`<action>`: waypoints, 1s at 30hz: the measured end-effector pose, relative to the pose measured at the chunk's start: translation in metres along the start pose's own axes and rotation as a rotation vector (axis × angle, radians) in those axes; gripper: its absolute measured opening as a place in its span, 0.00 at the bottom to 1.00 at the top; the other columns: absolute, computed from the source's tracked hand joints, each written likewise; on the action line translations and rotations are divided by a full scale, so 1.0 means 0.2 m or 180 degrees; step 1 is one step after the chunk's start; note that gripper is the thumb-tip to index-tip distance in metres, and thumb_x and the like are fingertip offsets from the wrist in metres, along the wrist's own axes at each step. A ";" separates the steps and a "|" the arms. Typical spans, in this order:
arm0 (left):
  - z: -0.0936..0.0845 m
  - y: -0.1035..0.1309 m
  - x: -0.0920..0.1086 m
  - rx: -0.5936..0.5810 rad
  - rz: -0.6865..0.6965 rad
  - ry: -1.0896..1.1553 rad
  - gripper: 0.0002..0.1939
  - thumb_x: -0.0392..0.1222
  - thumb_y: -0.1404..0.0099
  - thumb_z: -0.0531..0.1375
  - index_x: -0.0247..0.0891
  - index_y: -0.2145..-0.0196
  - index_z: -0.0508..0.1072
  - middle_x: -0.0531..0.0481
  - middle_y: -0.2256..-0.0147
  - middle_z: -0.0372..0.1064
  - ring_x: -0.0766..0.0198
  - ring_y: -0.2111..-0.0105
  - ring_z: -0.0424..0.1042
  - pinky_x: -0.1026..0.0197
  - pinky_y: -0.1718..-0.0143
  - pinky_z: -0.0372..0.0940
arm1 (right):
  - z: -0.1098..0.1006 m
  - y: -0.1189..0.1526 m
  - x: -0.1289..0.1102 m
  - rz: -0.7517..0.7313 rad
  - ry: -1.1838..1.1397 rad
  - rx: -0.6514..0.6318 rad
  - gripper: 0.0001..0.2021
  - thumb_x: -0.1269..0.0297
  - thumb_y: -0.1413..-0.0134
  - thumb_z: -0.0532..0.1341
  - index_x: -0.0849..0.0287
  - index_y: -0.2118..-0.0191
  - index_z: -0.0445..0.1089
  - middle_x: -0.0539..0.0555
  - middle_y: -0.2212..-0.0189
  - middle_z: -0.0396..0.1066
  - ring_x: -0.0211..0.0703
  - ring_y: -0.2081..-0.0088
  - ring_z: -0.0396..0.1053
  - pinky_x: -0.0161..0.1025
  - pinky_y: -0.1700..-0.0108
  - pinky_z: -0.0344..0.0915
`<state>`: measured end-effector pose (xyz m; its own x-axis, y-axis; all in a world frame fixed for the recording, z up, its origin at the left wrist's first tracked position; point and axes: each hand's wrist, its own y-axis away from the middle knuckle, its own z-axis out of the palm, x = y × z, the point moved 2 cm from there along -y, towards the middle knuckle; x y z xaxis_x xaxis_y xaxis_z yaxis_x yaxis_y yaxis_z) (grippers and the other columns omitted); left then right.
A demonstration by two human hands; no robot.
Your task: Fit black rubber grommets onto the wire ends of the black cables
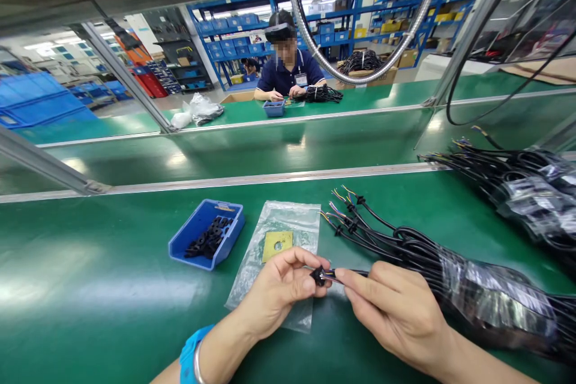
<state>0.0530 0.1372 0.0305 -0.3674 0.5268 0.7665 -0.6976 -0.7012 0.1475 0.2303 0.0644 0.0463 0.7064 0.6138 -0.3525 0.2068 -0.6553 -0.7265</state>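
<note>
Black grommet [317, 276] in left hand [283, 288], apart from bin rim [189, 261].

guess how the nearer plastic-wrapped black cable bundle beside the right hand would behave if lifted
The black cable bundle looks likely heavy, given its many thick cables. Its clear plastic wrap probably holds the middle together, while the unwrapped cable ends would likely droop.

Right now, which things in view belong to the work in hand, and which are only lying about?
Probably in the job:
black part, left hand
wires, right hand
near cables
blue bin
yellow plate, perhaps

Probably lying about:
far bag
blue crates
</note>
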 end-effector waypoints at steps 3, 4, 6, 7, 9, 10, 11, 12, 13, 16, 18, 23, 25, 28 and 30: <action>0.00 0.00 0.00 -0.0028 0.0064 -0.0024 0.11 0.34 0.48 0.70 0.35 0.65 0.76 0.47 0.61 0.75 0.68 0.67 0.75 0.68 0.64 0.71 | 0.00 0.01 0.00 0.0006 0.0005 -0.0064 0.13 0.75 0.43 0.59 0.66 0.52 0.71 0.47 0.80 0.58 0.34 0.78 0.56 0.34 0.77 0.53; -0.01 0.00 0.00 -0.0024 0.0085 -0.0060 0.11 0.34 0.48 0.70 0.35 0.66 0.76 0.47 0.62 0.75 0.68 0.67 0.74 0.68 0.64 0.71 | 0.00 0.01 0.00 0.0011 0.0012 -0.0075 0.13 0.75 0.43 0.59 0.66 0.52 0.71 0.47 0.79 0.58 0.34 0.78 0.56 0.34 0.76 0.53; -0.02 0.00 0.00 -0.0003 0.0140 -0.0171 0.12 0.34 0.50 0.71 0.36 0.66 0.77 0.48 0.62 0.75 0.69 0.68 0.74 0.68 0.64 0.70 | 0.00 0.00 0.00 0.0015 0.0041 -0.0075 0.12 0.75 0.42 0.59 0.65 0.52 0.71 0.48 0.79 0.58 0.34 0.78 0.56 0.34 0.76 0.54; -0.02 0.00 -0.01 0.0014 0.0172 -0.0248 0.12 0.34 0.50 0.71 0.36 0.66 0.77 0.48 0.62 0.74 0.69 0.68 0.73 0.68 0.65 0.70 | 0.00 0.00 0.00 0.0011 0.0057 -0.0070 0.12 0.74 0.42 0.59 0.65 0.53 0.71 0.48 0.79 0.59 0.34 0.78 0.56 0.34 0.76 0.54; -0.02 0.00 -0.01 0.0059 0.0261 -0.0422 0.13 0.34 0.53 0.72 0.36 0.68 0.78 0.48 0.63 0.74 0.69 0.68 0.73 0.69 0.66 0.70 | 0.00 0.00 0.00 -0.0014 0.0077 -0.0063 0.11 0.74 0.42 0.58 0.65 0.54 0.71 0.48 0.79 0.59 0.34 0.78 0.57 0.34 0.77 0.54; -0.02 0.00 -0.02 0.0081 0.0296 -0.0517 0.13 0.33 0.53 0.72 0.36 0.68 0.78 0.48 0.63 0.74 0.69 0.68 0.72 0.69 0.66 0.70 | 0.00 0.00 0.00 -0.0027 0.0077 -0.0079 0.11 0.74 0.42 0.58 0.65 0.54 0.71 0.48 0.79 0.59 0.34 0.79 0.57 0.34 0.77 0.54; -0.02 0.00 -0.02 0.0107 0.0317 -0.0606 0.13 0.33 0.54 0.73 0.36 0.69 0.78 0.48 0.63 0.73 0.69 0.68 0.72 0.69 0.66 0.70 | 0.00 0.00 0.00 -0.0040 0.0072 -0.0096 0.10 0.74 0.42 0.58 0.65 0.54 0.71 0.48 0.80 0.59 0.34 0.79 0.57 0.34 0.77 0.54; -0.02 0.00 -0.03 0.0133 0.0327 -0.0677 0.13 0.33 0.55 0.73 0.36 0.69 0.78 0.48 0.63 0.73 0.69 0.68 0.72 0.68 0.66 0.70 | 0.01 0.00 0.00 -0.0049 0.0062 -0.0118 0.10 0.74 0.42 0.58 0.65 0.55 0.71 0.48 0.80 0.59 0.34 0.79 0.57 0.34 0.77 0.54; -0.01 -0.01 -0.03 0.0160 0.0325 -0.0721 0.13 0.32 0.55 0.73 0.36 0.70 0.78 0.48 0.63 0.73 0.69 0.68 0.72 0.68 0.66 0.70 | 0.01 0.00 0.00 -0.0048 0.0051 -0.0139 0.10 0.74 0.42 0.58 0.65 0.55 0.71 0.48 0.79 0.60 0.34 0.79 0.58 0.34 0.77 0.54; -0.01 0.00 -0.05 0.0318 0.0234 -0.0683 0.16 0.33 0.57 0.74 0.37 0.68 0.77 0.48 0.65 0.74 0.70 0.69 0.72 0.69 0.66 0.69 | 0.02 0.01 0.00 0.0019 0.0022 -0.0186 0.10 0.72 0.42 0.58 0.64 0.54 0.69 0.50 0.76 0.64 0.36 0.76 0.61 0.34 0.74 0.59; -0.02 0.00 -0.07 0.0444 0.0184 -0.0588 0.21 0.33 0.60 0.75 0.37 0.66 0.76 0.48 0.65 0.75 0.70 0.69 0.72 0.70 0.67 0.68 | 0.01 0.02 0.00 0.0170 0.0006 -0.0228 0.10 0.70 0.42 0.57 0.64 0.55 0.66 0.52 0.73 0.67 0.37 0.74 0.64 0.36 0.71 0.63; -0.01 -0.04 -0.11 0.0640 0.0215 -0.0476 0.23 0.34 0.63 0.75 0.37 0.66 0.75 0.51 0.67 0.71 0.72 0.74 0.70 0.71 0.73 0.67 | -0.01 0.08 0.04 0.0427 0.0087 -0.0400 0.05 0.71 0.42 0.54 0.62 0.60 0.64 0.53 0.71 0.67 0.40 0.70 0.66 0.38 0.67 0.65; 0.00 -0.06 -0.15 0.0670 0.0250 -0.0536 0.21 0.34 0.65 0.76 0.35 0.71 0.76 0.53 0.69 0.68 0.73 0.76 0.69 0.72 0.75 0.65 | -0.02 0.10 0.05 0.0392 0.0149 -0.0426 0.05 0.73 0.41 0.54 0.62 0.61 0.65 0.54 0.70 0.67 0.40 0.69 0.66 0.38 0.66 0.65; 0.02 -0.06 -0.20 0.0683 0.0066 -0.0565 0.20 0.35 0.66 0.76 0.34 0.73 0.76 0.55 0.74 0.67 0.74 0.80 0.67 0.73 0.79 0.62 | -0.02 0.12 0.05 0.0306 0.0291 -0.0384 0.06 0.73 0.40 0.54 0.63 0.60 0.67 0.55 0.69 0.67 0.41 0.68 0.66 0.38 0.66 0.64; 0.01 -0.05 -0.22 0.0702 -0.0087 -0.0531 0.20 0.37 0.65 0.76 0.35 0.72 0.77 0.55 0.78 0.68 0.75 0.83 0.65 0.73 0.82 0.60 | -0.02 0.12 0.04 0.0212 0.0413 -0.0299 0.06 0.73 0.40 0.54 0.63 0.61 0.67 0.55 0.70 0.68 0.41 0.69 0.66 0.38 0.67 0.64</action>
<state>0.0782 0.1196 -0.0035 -0.2313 0.4734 0.8500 -0.5482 -0.7852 0.2881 0.2438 0.0518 0.0282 0.8009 0.5095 -0.3145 0.2146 -0.7346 -0.6436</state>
